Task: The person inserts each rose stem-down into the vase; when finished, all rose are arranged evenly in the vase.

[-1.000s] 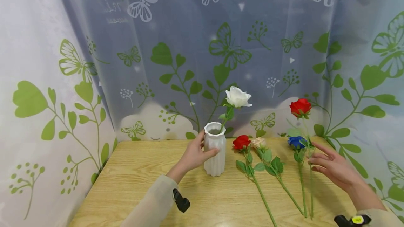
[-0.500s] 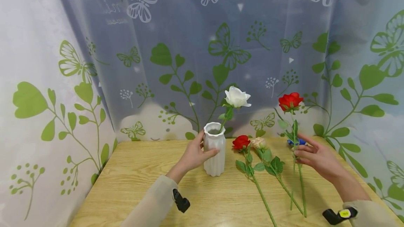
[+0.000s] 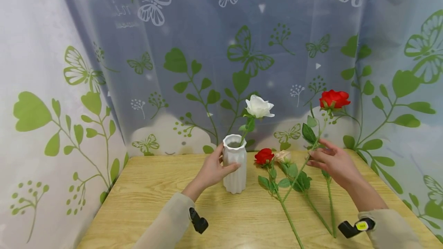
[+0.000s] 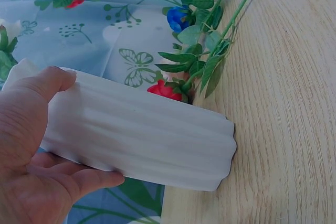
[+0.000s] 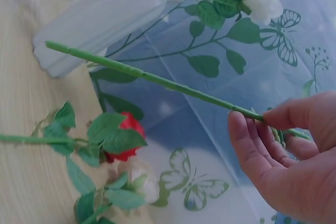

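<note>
My left hand [image 3: 212, 168] grips a white fluted vase [image 3: 235, 176] standing upright on the table, thumb across its front. A white rose [image 3: 259, 107] leans out of the vase mouth to the right. My right hand [image 3: 337, 166] pinches a red rose [image 3: 333, 100] by its stem, below the leaves. Its bloom is up and to the right, while the stem slants down to the left over the other flowers. In the right wrist view, the bare end of the green stem [image 5: 173, 85] points towards the vase and overlaps it.
Another red rose [image 3: 264, 156] and a cream rose [image 3: 283, 156] lie on the wooden table [image 3: 155, 203] right of the vase. A blue rose [image 4: 178, 19] lies further right, its bloom hidden behind my right hand in the head view. A patterned curtain [image 3: 200, 18] encloses the table's back and sides.
My right hand has moved left and slightly up with the red rose, lifting it off the blue rose's side. The stem has tilted, its lower end swinging left. My left hand stays on the vase.
</note>
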The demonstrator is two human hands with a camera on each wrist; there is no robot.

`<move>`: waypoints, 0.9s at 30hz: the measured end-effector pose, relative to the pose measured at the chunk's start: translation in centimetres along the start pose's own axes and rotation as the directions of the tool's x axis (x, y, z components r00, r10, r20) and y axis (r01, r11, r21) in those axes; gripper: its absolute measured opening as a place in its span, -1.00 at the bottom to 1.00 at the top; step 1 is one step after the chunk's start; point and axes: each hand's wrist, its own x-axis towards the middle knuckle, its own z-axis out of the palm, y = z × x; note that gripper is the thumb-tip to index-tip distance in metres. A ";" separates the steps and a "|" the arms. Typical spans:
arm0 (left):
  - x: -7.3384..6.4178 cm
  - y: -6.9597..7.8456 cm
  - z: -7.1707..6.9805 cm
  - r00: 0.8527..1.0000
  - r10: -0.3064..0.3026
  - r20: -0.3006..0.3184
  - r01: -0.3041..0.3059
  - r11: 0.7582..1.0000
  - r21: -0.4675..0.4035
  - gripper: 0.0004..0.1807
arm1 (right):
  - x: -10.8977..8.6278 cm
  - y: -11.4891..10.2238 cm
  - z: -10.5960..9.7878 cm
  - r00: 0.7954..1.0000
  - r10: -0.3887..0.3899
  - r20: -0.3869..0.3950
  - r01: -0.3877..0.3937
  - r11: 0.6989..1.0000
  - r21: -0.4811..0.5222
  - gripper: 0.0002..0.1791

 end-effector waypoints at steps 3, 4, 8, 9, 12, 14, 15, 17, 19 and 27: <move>0.0 0.0 0.0 1.000 -0.005 0.000 0.005 1.000 -0.003 -0.09 | 0.1 -0.5 0.4 1.000 -0.018 -0.016 0.019 0.999 0.040 0.01; 0.0 0.0 0.0 1.000 -0.004 0.000 0.004 1.000 -0.004 -0.09 | 0.2 -0.7 0.5 0.999 -0.026 -0.021 0.027 0.998 0.062 -0.02; 0.0 0.0 0.1 1.000 -0.003 0.000 0.003 1.000 -0.001 -0.09 | 0.5 -1.4 1.0 0.998 -0.045 -0.041 0.053 0.980 0.192 -0.14; 0.0 0.0 0.1 1.000 -0.001 -0.001 0.001 1.000 0.001 -0.09 | 0.5 -1.5 1.2 0.998 -0.046 -0.048 0.056 0.973 0.222 -0.16; 0.0 0.0 0.0 1.000 0.001 -0.001 -0.001 1.000 0.001 -0.10 | 0.8 -2.1 2.1 0.996 -0.039 -0.077 0.061 0.948 0.313 -0.20; 0.0 0.0 0.0 1.000 0.000 -0.001 0.000 1.000 0.000 -0.10 | 1.1 -2.5 2.7 0.995 -0.030 -0.096 0.064 0.923 0.379 -0.16; 0.0 0.0 0.0 1.000 0.000 0.000 0.000 1.000 -0.001 -0.10 | 1.2 -2.7 3.0 0.994 -0.023 -0.107 0.064 0.913 0.402 -0.16; 0.0 0.0 0.0 1.000 0.002 0.001 -0.002 1.000 -0.004 -0.10 | 1.4 -3.0 3.6 0.992 -0.018 -0.129 0.074 0.896 0.439 -0.20; 0.0 0.0 0.0 1.000 0.005 0.003 -0.005 1.000 -0.007 -0.09 | 1.6 -3.3 4.2 0.989 -0.020 -0.147 0.087 0.882 0.464 -0.26; 0.0 0.0 0.0 1.000 -0.002 0.010 0.002 1.000 -0.022 -0.09 | 2.4 -4.7 6.2 0.974 -0.089 -0.210 0.186 0.844 0.504 -0.45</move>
